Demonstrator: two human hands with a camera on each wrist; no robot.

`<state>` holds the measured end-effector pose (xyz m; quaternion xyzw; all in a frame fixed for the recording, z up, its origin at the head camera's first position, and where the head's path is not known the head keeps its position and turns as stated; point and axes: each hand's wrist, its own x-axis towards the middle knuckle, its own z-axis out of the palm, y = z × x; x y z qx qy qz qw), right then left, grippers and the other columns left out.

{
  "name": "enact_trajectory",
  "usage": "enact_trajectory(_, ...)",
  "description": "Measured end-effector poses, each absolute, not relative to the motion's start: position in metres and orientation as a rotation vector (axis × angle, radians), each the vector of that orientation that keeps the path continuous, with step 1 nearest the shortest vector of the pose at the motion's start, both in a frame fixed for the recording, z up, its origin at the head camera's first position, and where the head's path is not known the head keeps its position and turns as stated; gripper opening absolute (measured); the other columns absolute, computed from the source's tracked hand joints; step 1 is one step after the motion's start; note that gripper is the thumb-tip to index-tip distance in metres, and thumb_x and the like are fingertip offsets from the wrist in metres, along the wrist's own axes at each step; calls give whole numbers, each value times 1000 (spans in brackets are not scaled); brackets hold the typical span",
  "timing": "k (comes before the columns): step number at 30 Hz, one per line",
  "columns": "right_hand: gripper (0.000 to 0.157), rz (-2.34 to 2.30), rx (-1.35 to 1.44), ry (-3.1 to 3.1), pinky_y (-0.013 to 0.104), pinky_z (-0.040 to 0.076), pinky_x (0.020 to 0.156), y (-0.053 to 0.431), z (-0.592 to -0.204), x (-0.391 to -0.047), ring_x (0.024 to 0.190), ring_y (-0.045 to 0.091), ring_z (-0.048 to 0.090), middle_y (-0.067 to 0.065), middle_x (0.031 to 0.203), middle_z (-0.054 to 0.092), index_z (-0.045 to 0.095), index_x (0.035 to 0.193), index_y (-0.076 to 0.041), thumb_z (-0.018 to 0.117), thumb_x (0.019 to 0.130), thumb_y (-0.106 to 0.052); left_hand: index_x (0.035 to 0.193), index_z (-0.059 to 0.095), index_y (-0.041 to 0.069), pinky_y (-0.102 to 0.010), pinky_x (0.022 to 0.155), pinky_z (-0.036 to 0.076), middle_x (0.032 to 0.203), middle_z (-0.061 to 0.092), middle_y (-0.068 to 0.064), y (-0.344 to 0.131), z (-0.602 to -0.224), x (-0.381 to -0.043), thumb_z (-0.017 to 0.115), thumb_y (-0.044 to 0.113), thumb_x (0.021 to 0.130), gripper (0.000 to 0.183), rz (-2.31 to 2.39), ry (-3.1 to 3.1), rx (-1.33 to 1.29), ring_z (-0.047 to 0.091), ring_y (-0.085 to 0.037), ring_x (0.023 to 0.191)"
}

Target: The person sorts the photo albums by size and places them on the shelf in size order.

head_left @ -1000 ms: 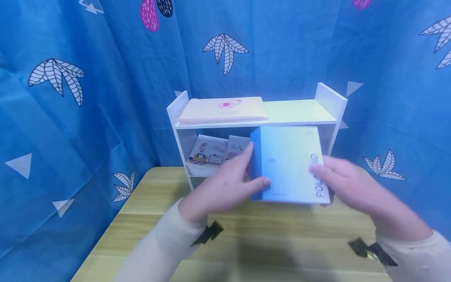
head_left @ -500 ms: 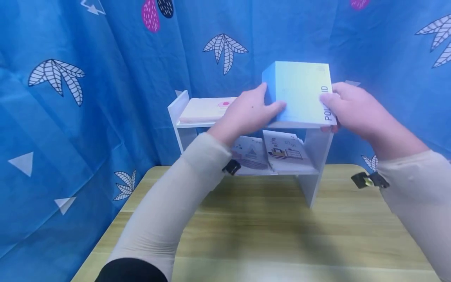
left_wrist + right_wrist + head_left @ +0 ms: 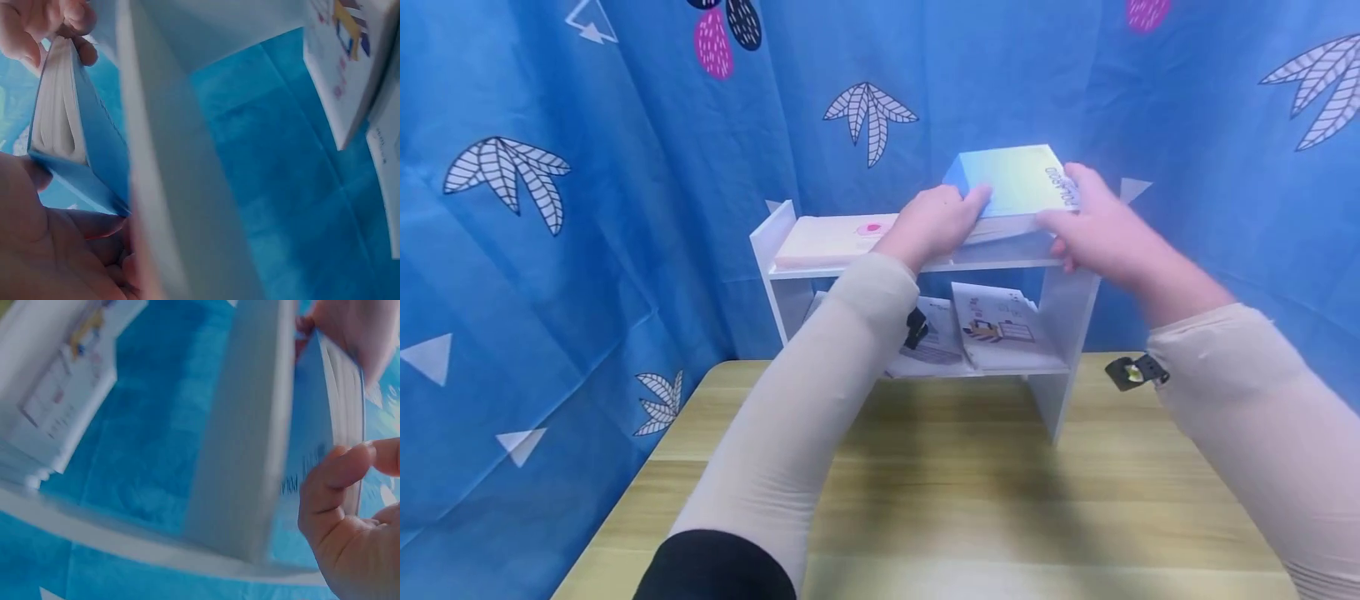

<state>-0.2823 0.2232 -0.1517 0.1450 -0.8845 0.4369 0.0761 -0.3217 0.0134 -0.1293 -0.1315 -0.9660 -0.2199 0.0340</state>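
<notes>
A thick blue-and-pale book (image 3: 1018, 179) lettered POLAROID is held between both hands, over the right part of the top board of a small white shelf (image 3: 1000, 260). My left hand (image 3: 932, 221) grips its blue spine side, with the thumb on the cover. On the opposite edge, my right hand (image 3: 1101, 221) pinches the book, thumb on the near side and fingers beyond and below. In the left wrist view the book (image 3: 103, 134) shows its pages edge-on beside the board. Whether its underside touches the board, I cannot tell.
A pale item with a pink print (image 3: 835, 237) lies flat on the top board's left. Several illustrated booklets (image 3: 1007, 329) lean on the lower level. The shelf stands on a wooden table (image 3: 955, 492), before a blue patterned curtain (image 3: 1000, 75).
Both hands have raised the book from in front of the shelf to above its top board. Since then it has moved slightly left and back and tipped flatter.
</notes>
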Motion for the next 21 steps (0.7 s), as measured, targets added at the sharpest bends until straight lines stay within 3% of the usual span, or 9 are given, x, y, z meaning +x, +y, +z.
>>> enact_trajectory(3,88,1190,416,-2662,41,55,65,219,-166,-282,92,33,58,25,144,40,-3,163,-10,55,102,-37,156,41,19,-39,115,29,153,48,1,18,-139,-326,17,67,102,77,-577,-2997,-407,43,-21,137)
enact_trajectory(5,80,1047,415,-2680,51,54,78,218,-171,-281,105,40,58,28,144,42,9,162,-5,53,103,-37,155,43,19,-41,117,25,154,47,0,20,-144,-326,14,68,102,77,-477,-2999,-439,38,-24,142)
enact_trajectory(7,73,830,395,-2719,62,48,90,217,-174,-282,120,46,53,29,150,40,19,160,-2,47,104,-39,155,44,18,-42,117,25,153,48,-1,21,-148,-325,14,68,102,78,-366,-2983,-479,38,-26,140)
enact_trajectory(10,70,473,337,-2791,73,40,93,216,-174,-281,130,53,44,25,156,37,30,158,-6,37,106,-51,155,41,13,-43,114,29,151,49,-5,22,-152,-321,20,68,102,79,-208,-2935,-519,40,-27,135)
enact_trajectory(13,73,249,247,-2877,72,44,76,217,-175,-278,118,58,50,22,153,42,30,160,-18,28,103,-63,154,38,12,-44,112,32,147,52,-4,23,-159,-316,33,67,101,77,-112,-2898,-522,43,-25,129)
enact_trajectory(16,74,181,199,-2907,66,45,67,220,-178,-274,105,58,55,23,151,44,27,161,-24,27,101,-67,153,38,14,-45,110,32,143,53,-1,25,-168,-312,39,64,101,72,-47,-2855,-514,44,-23,125)
enact_trajectory(21,62,229,177,-2845,58,44,59,226,-185,-270,89,51,57,32,131,56,26,161,-28,29,106,-54,153,36,19,-47,111,31,144,53,2,23,-180,-307,40,63,101,68,20,-2796,-520,42,-22,130)
